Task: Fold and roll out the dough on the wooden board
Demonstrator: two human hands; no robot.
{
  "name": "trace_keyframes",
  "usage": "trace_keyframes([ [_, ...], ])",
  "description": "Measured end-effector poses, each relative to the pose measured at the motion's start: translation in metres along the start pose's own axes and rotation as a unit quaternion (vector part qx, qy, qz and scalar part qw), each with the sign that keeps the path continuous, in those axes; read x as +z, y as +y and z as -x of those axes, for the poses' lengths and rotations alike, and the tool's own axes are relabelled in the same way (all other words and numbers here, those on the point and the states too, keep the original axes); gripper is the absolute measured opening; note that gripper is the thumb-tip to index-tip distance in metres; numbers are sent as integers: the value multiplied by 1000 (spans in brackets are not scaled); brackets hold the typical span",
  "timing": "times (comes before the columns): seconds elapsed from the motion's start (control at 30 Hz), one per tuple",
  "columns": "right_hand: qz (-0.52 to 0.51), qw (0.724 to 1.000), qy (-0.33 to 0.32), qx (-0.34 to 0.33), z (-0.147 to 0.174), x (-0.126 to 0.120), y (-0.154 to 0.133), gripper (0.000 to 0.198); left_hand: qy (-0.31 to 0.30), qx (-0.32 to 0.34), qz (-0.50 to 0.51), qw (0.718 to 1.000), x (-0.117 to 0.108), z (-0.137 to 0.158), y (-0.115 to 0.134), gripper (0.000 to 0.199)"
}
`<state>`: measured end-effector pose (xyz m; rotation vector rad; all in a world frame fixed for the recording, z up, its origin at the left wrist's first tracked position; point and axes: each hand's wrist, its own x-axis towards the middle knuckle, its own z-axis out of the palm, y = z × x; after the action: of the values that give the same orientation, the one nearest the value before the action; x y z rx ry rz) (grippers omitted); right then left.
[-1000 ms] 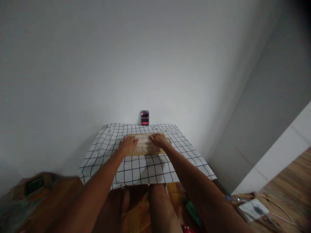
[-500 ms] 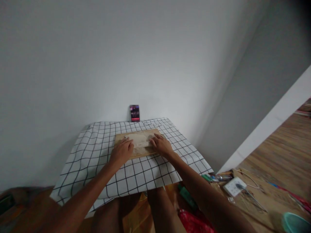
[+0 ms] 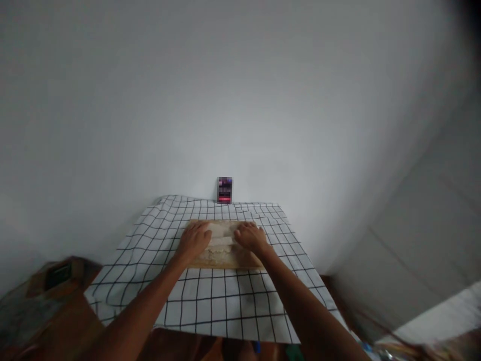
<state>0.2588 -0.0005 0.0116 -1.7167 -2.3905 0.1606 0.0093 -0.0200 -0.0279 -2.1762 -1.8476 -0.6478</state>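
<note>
A pale, floury piece of dough point(image 3: 224, 239) lies across a wooden board point(image 3: 225, 261), with a raised, fold-like band along it. My left hand point(image 3: 196, 239) rests palm down on the dough's left end, its fingers laid forward toward the board's far edge. On the right end, my right hand point(image 3: 251, 236) presses down with its fingers slightly bent and pointing forward. Between the two hands the middle of the dough shows. The parts under my palms and fingers are hidden.
The board sits on a table covered by a white cloth with black checks point(image 3: 210, 306). A phone-like device with a blurred screen point(image 3: 225, 190) leans on the wall point(image 3: 240, 110) behind. At lower left is a box point(image 3: 62, 276).
The view has tilted up and shifted, so the floor items at right have mostly left it. Both hands have moved toward the board's far edge, and more floury board shows in front of them.
</note>
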Motion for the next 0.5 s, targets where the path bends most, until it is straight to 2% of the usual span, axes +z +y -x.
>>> trace_keyframes([
  [0.07, -3, 1000, -19, 1, -10, 1, 3, 45, 19, -9, 6, 1000, 2, 5, 2, 45],
  [0.17, -5, 1000, -10, 10, -12, 5, 3, 42, 41, -19, 8, 999, 4, 10, 7, 42],
  [0.33, -5, 998, 45, 46, 23, 15, -6, 42, 27, -10, 10, 1000, 4, 1, 6, 41],
  [0.5, 18, 991, 80, 102, 57, 28, -22, 42, -23, 99, 49, 994, 14, -25, -4, 44],
])
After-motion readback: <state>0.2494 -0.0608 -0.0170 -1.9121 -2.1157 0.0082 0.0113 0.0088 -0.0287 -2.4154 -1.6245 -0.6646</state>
